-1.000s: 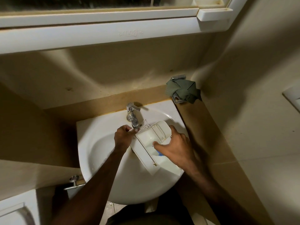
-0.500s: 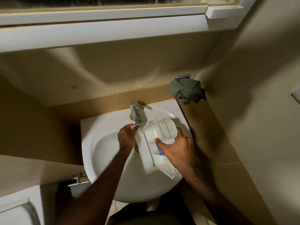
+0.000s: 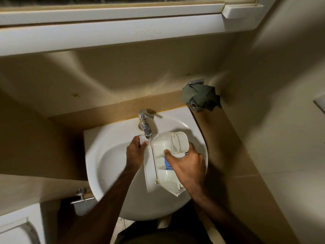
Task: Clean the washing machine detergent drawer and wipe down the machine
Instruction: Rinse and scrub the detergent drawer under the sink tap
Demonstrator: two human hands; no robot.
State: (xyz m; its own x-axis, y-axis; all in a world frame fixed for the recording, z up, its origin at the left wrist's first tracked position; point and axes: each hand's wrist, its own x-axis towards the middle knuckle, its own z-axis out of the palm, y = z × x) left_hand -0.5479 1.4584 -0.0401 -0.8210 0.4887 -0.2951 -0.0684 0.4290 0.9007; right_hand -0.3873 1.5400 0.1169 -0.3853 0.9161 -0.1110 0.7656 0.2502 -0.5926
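A white plastic detergent drawer (image 3: 163, 164) is held over a round white washbasin (image 3: 105, 166), tilted with its far end up under the chrome tap (image 3: 145, 124). The right hand (image 3: 186, 166) grips the drawer's right side, fingers (image 3: 168, 153) curled over the wall into a compartment, beside a blue insert (image 3: 167, 163) set in the drawer's middle. The left hand (image 3: 135, 152) is closed on the drawer's far left corner, just under the tap's spout; a thin stream of water seems to fall there, though it is hard to make out.

The basin sits in a tan counter against a beige wall. At the counter's back right corner a dark green cloth (image 3: 200, 95) is draped over a metal fitting (image 3: 194, 105). Above runs a white shelf (image 3: 112, 34) under a mirror frame; raised lettering on its front edge appears upside down from here and cannot be read with certainty. Lower left, a metal valve (image 3: 80, 197) sticks out beneath the basin, and a white rounded object (image 3: 15, 231) shows in the corner.
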